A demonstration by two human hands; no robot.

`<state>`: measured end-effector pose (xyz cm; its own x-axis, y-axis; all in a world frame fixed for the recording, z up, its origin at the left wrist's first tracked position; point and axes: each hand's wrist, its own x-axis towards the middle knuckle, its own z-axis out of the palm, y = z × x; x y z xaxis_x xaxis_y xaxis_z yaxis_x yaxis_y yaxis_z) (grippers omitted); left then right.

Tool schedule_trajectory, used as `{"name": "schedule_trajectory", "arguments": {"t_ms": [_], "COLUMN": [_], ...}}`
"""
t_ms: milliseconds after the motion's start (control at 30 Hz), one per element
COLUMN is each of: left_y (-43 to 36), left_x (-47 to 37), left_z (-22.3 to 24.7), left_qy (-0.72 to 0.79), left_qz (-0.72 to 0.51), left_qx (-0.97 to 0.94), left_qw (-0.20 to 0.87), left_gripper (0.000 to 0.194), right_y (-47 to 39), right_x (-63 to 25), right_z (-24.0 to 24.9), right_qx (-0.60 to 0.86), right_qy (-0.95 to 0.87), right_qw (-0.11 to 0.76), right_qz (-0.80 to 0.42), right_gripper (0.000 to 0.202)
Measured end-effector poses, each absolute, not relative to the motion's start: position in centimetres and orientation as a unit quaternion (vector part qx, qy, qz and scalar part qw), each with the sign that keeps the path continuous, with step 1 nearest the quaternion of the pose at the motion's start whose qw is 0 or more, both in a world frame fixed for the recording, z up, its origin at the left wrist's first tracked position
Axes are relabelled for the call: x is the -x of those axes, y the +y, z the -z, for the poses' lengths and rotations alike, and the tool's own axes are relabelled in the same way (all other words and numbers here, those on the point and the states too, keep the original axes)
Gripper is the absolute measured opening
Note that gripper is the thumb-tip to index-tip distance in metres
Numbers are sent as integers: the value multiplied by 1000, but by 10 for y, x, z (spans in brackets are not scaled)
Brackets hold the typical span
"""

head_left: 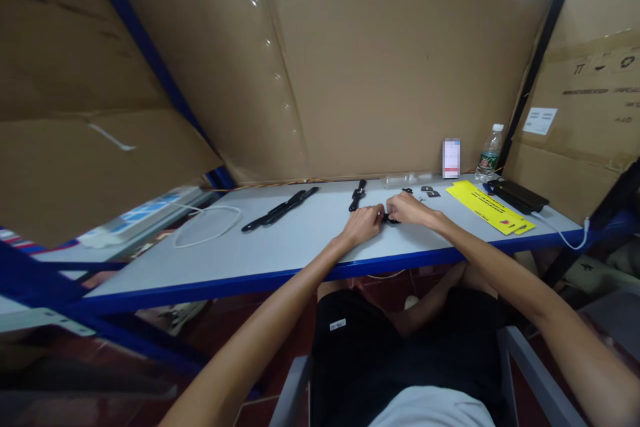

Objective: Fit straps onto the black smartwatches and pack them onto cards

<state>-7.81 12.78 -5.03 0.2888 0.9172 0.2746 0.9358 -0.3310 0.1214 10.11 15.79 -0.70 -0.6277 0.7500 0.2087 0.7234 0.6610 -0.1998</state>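
My left hand point(364, 223) and my right hand point(407, 209) meet over the front half of the grey tabletop. Their fingers are closed around a small black part point(391, 219), mostly hidden by the fingertips, so its kind is unclear. Just behind my left hand lies a dark, narrow, jointed-looking piece point(358, 195). Farther left, long thin black pieces point(281, 209) rest side by side at a slant. Beyond my right hand are small dark flat pieces point(431, 193) and a clear plastic strip or tray point(407, 181).
Yellow printed sheets point(487, 207), a black case-like object point(517, 193) with a white cable, a water bottle point(490, 152) and an upright phone point(451, 159) occupy the right side. A white cable loop point(207, 210) lies left. Cardboard walls point(380, 73) enclose the blue-edged table point(200, 267).
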Motion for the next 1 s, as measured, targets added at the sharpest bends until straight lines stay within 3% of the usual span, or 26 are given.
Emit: {"name": "schedule_trajectory", "arguments": {"t_ms": [100,333,600,700,800,1000], "left_y": [128,128,126,125,124,123], "left_x": [78,78,79,78,78,77], "left_z": [50,51,50,50,49,48], "left_qy": [-578,-575,-575,-580,-587,-587], "left_qz": [145,150,139,132,128,135], "left_qx": [802,804,805,802,798,798], "left_qw": [35,28,43,47,44,34], "left_gripper": [30,30,29,28,28,29], "right_y": [157,163,153,150,151,150], "right_x": [-94,-113,-113,-108,-112,-121], "right_z": [13,3,8,17,27,38], "right_qx": [443,424,401,416,442,433], "right_qy": [-882,-870,-869,-835,-798,-769], "right_qw": [156,201,237,292,373,430], "right_qz": [-33,-150,-167,-211,-167,-191], "right_gripper": [22,16,18,14,15,16]}}
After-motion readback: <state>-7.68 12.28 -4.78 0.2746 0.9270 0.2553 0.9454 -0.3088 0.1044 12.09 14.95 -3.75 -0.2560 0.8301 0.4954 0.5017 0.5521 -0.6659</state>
